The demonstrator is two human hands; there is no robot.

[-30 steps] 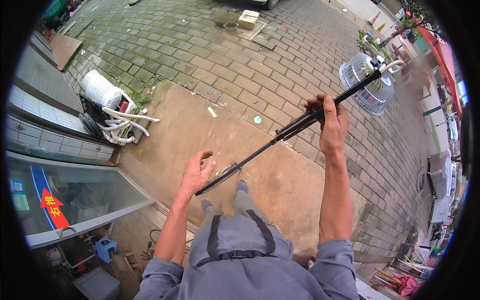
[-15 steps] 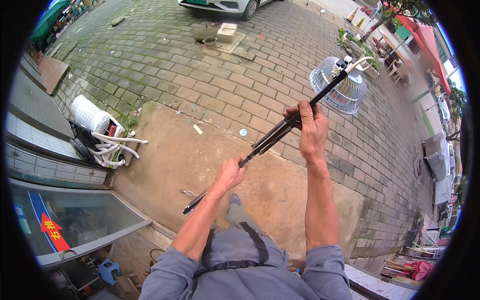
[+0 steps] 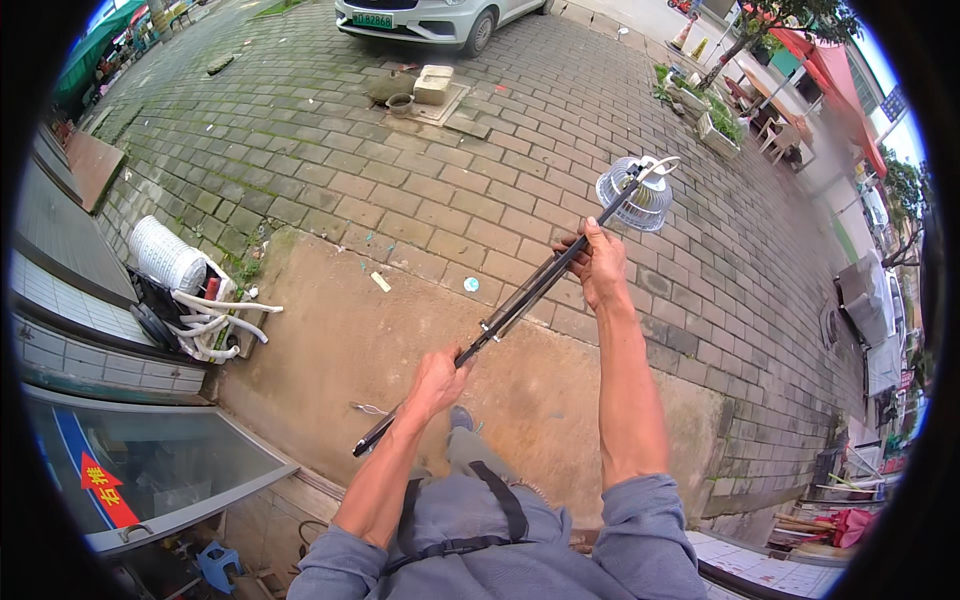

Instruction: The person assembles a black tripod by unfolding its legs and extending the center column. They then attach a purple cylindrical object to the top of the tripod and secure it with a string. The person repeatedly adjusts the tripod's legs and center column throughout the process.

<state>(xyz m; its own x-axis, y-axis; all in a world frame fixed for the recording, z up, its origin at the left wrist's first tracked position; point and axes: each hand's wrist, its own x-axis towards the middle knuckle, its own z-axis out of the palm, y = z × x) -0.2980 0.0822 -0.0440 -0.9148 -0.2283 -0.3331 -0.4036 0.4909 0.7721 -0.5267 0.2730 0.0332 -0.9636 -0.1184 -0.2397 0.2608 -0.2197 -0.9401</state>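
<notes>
Head view, ground: brick paving (image 3: 480, 225), mossy toward its left edge, meeting a bare concrete slab (image 3: 320, 310) that runs up to the person's feet.
Far background: white car (image 3: 430, 18) at the paving's top edge; red canopy (image 3: 835, 85) and planter (image 3: 718, 135) toward the top right corner.
Black pole (image 3: 536, 290): slender, with thinner rods folded alongside; held aslant above the slab, lower end to the left, upper end over the paving.
Ribbed fixture (image 3: 638, 205): clear or silvery, round, at the pole's upper end, pale curved piece on top; how it is joined cannot be told.
Left hand (image 3: 438, 380): closed around the lower part of the pole, the end jutting out beyond the wrist.
Right hand (image 3: 602, 268): pinching the upper part, thumb above, fingers beneath, just short of the fixture.
Slab, far edge: yellowish scrap (image 3: 380, 282) just inside it; pale blue disc (image 3: 471, 285) along it.
Slab, left edge: white ribbed cylinder (image 3: 168, 255) and tangled white hoses (image 3: 215, 325).
Lower left: glass door (image 3: 190, 455) with a red arrow sticker (image 3: 103, 490); blue stool (image 3: 217, 565) below.
Paving, toward the car: pale block (image 3: 433, 85) beside a dark bowl (image 3: 400, 104).
</notes>
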